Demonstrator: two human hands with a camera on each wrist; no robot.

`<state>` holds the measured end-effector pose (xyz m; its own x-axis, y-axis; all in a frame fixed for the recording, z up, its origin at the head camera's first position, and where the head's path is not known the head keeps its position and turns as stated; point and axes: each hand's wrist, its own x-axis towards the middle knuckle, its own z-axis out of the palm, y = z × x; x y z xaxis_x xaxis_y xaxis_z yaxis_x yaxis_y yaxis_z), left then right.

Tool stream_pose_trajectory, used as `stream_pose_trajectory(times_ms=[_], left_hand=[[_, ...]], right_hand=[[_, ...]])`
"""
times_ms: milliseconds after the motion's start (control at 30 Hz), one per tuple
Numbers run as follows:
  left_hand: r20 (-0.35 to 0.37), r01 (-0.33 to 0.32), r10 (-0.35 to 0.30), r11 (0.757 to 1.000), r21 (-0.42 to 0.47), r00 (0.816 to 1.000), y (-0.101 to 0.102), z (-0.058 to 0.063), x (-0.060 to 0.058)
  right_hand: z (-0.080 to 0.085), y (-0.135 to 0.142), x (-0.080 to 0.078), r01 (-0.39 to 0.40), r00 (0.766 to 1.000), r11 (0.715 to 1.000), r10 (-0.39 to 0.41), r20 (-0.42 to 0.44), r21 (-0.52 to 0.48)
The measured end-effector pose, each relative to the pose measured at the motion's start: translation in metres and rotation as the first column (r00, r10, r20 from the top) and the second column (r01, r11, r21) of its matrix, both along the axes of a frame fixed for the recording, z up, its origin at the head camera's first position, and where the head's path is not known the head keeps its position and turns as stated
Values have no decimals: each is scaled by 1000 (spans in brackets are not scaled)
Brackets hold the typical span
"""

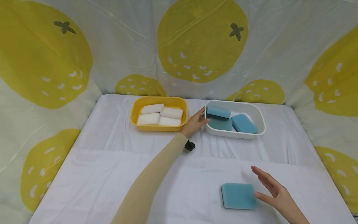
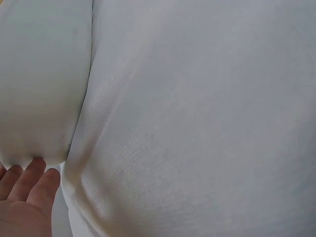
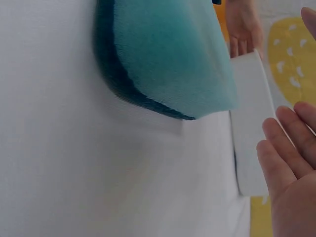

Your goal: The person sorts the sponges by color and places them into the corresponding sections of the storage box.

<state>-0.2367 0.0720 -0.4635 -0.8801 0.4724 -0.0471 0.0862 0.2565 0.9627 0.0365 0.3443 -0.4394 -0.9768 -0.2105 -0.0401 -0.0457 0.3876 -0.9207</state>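
Note:
My left hand (image 1: 195, 123) is at the left end of a white bin (image 1: 261, 121), its fingers straight against the outer wall. In the left wrist view, the fingertips (image 2: 37, 165) meet that wall. Three blue sponges lie inside the bin: one sponge (image 1: 219, 112) rests on another sponge (image 1: 221, 123), with a third sponge (image 1: 244, 123) beside them. Another blue sponge (image 1: 239, 196), with a dark scouring side, lies on the white cloth near the front. Right beside it is my right hand (image 1: 277, 196), fingers extended and spread from the thumb, holding nothing.
Left of the white bin stands a yellow bin (image 1: 158, 128) with several white sponge blocks (image 1: 148, 119) in it. A lemon-print curtain (image 1: 134, 46) rises behind and at both sides of the cloth-covered table (image 1: 92, 177).

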Motion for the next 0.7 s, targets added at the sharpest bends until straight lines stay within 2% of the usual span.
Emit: stream_pose_trajectory(times_ms=[367,700], left_hand=[[-5,-2,2,1000,-4,1000,0,0,-1],[3,-4,4,1000,-9,1000,0,-1,0]], right_hand=[[-22,-8,11,-48,998,997,50,28,-53],[-27,-19,15,-30,996,999,32,82,-23]])
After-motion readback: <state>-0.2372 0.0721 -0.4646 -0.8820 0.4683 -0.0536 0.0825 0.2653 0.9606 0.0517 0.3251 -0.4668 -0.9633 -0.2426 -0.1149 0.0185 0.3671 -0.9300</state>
